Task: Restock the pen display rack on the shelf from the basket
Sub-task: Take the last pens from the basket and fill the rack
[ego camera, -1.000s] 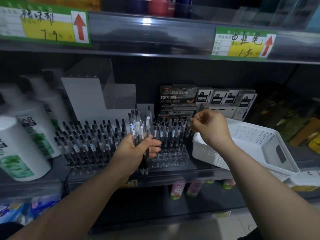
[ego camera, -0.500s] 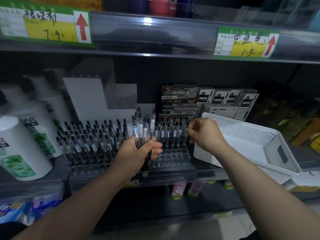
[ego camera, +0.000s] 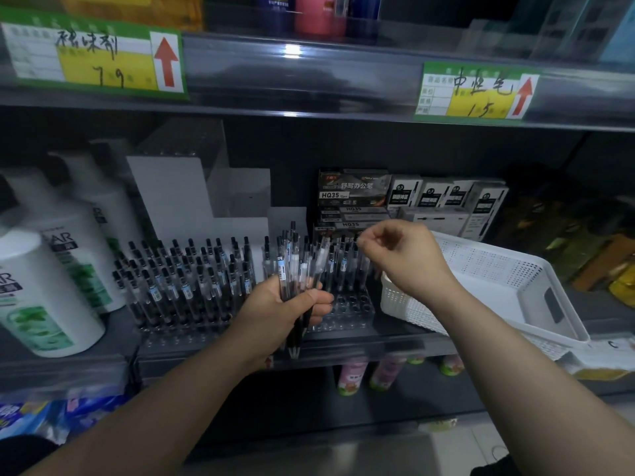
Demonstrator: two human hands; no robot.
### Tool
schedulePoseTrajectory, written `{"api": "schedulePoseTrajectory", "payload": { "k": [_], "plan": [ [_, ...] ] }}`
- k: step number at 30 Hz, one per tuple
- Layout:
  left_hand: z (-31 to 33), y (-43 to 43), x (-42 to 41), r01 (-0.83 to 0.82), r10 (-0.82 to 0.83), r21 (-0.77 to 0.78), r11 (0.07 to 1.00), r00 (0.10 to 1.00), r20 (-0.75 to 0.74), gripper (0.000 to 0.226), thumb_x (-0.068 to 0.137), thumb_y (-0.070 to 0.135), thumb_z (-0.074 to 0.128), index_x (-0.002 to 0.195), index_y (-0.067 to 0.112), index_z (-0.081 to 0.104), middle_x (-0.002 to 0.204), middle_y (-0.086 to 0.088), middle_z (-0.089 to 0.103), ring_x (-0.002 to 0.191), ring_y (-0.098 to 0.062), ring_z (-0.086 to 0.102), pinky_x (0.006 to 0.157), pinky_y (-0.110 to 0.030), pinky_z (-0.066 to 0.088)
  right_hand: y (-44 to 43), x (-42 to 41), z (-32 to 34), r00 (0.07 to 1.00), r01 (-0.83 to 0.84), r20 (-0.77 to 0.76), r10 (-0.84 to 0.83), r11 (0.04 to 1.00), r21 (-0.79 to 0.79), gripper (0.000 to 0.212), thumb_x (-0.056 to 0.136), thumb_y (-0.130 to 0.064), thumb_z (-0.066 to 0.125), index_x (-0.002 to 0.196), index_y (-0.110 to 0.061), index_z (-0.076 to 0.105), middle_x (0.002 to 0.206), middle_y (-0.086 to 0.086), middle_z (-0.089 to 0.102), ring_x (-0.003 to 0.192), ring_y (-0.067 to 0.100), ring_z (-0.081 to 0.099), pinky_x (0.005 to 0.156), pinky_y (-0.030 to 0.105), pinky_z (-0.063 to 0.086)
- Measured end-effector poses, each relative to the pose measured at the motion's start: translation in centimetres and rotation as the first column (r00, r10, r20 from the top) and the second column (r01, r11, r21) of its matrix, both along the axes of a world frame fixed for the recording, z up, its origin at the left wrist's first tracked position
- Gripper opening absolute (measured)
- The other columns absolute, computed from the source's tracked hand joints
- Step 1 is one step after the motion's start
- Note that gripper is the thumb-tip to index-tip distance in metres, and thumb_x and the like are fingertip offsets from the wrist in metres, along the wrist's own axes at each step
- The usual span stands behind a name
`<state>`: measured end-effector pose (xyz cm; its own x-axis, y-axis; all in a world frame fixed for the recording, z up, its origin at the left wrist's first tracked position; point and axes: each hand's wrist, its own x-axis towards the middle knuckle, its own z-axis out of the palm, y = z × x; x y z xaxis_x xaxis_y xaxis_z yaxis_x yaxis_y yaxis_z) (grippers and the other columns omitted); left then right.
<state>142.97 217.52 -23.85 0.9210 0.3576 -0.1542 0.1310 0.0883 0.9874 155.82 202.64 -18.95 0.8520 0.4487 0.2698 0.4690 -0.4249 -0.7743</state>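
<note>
A clear pen display rack (ego camera: 347, 305) stands on the dark shelf, its left and back rows filled with black-capped pens (ego camera: 192, 269) and its front right holes bare. My left hand (ego camera: 281, 312) grips a bundle of several pens (ego camera: 292, 266) upright in front of the rack's middle. Above the rack's right end, just over the pen tops, my right hand (ego camera: 402, 257) hovers with curled fingers, thumb and forefinger close together; I see nothing in it. A white perforated basket (ego camera: 501, 269) sits tilted on the shelf to the right, behind my right forearm.
Large white bottles (ego camera: 44, 280) crowd the shelf left of the rack. Stacked pen boxes (ego camera: 354, 192) and white boxes (ego camera: 446, 197) stand behind the rack and basket. The upper shelf edge with a price label (ego camera: 477, 92) hangs overhead. Small bottles (ego camera: 350, 376) fill the lower shelf.
My right hand has lifted from the rack's right rows, where it was lowered among the pens, and now hovers above them. The left hand keeps its bundle in the same place.
</note>
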Motion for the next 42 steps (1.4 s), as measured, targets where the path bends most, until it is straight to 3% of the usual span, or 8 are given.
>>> {"api": "schedulePoseTrajectory", "payload": {
  "k": [5,13,17,21,27,31,37,42],
  "plan": [
    [0.0,-0.7,-0.3,0.024,-0.024,-0.007,1.0,1.0,0.011,0.015,0.088,0.011,0.065,0.102,0.007,0.062,0.091,-0.01,0.076,0.088,-0.023,0.073,0.084,-0.039,0.058,1.1,-2.1,0.5,0.936,-0.169,-0.279,0.215,0.969,0.18,0.016,0.081,-0.015,0.075,0.088,-0.002,0.07,0.065,0.003,0.06,0.048,0.006,0.05,0.046,0.015,0.039],
    [0.0,1.6,-1.7,-0.107,0.105,0.053,0.993,0.994,0.029,0.02,0.093,0.02,0.062,0.107,0.007,0.066,0.097,-0.007,0.075,0.092,-0.019,0.072,0.089,-0.042,0.056,1.7,-2.4,0.8,0.892,-0.126,-0.372,0.256,0.932,0.34,0.007,0.089,0.004,0.059,0.088,0.01,0.062,0.062,0.013,0.062,0.046,0.008,0.058,0.047,0.018,0.049],
    [0.4,3.5,-3.3,-0.204,0.203,0.006,0.979,0.977,0.072,0.014,0.097,0.006,0.052,0.103,0.007,0.064,0.092,-0.006,0.074,0.087,-0.017,0.072,0.082,-0.033,0.058,2.3,-2.4,0.9,0.917,-0.074,-0.333,0.219,0.915,0.396,0.008,0.09,0.004,0.058,0.085,0.008,0.062,0.063,0.012,0.064,0.054,0.011,0.065,0.055,0.021,0.056],
    [0.6,5.0,-4.7,-0.274,0.271,0.021,0.962,0.958,0.097,0.012,0.099,0.015,0.051,0.101,0.007,0.06,0.069,-0.001,0.064,0.058,-0.015,0.054,0.061,-0.033,0.05,3.6,-3.0,-0.1,0.968,-0.045,-0.223,0.116,0.952,0.302,0.006,0.089,-0.001,0.062,0.084,0.002,0.065,0.07,0.014,0.066,0.059,0.01,0.068,0.063,0.027,0.059],
    [0.7,5.9,-5.7,-0.241,0.244,-0.036,0.97,0.963,0.112,0.016,0.101,0.019,0.047,0.094,0.008,0.037,0.068,-0.005,0.048,0.053,-0.013,0.04,0.052,-0.03,0.039,5.8,-4.1,-2.2,0.998,-0.035,0.063,0.031,0.997,0.068,0.006,0.088,-0.014,0.066,0.089,-0.012,0.072,0.073,0.0,0.071,0.072,0.014,0.07,0.075,0.033,0.058],
    [0.4,6.4,-5.9,-0.211,0.213,-0.028,0.977,0.972,0.101,0.052,0.102,0.013,0.043,0.136,-0.017,0.019,0.066,-0.003,0.057,0.053,-0.014,0.046,0.052,-0.03,0.042,7.1,-4.7,-2.7,0.986,-0.062,0.156,0.066,0.998,-0.029,0.018,0.089,-0.014,0.064,0.103,-0.005,0.072,0.075,-0.001,0.069,0.073,0.013,0.068,0.078,0.03,0.057],
    [0.6,6.3,-6.1,-0.272,0.254,0.08,0.959,0.949,0.184,0.026,0.102,0.016,0.044,0.105,-0.008,0.054,0.075,-0.004,0.07,0.058,-0.011,0.058,0.061,-0.031,0.052,8.4,-4.9,-3.6,0.957,-0.129,0.242,0.158,0.983,-0.131,0.023,0.089,-0.014,0.064,0.112,-0.01,0.064,0.081,-0.002,0.066,0.073,0.012,0.063,0.074,0.028,0.055],
    [0.9,6.1,-6.4,-0.291,0.285,-0.005,0.957,0.936,0.206,0.016,0.1,0.015,0.048,0.091,0.008,0.059,0.079,-0.005,0.073,0.066,-0.015,0.065,0.067,-0.033,0.057,9.1,-4.7,-4.4,0.948,-0.156,0.25,0.197,0.972,-0.175,0.009,0.089,-0.013,0.064,0.097,-0.01,0.063,0.077,-0.001,0.065,0.068,0.013,0.064,0.069,0.035,0.057]
  ]
}}
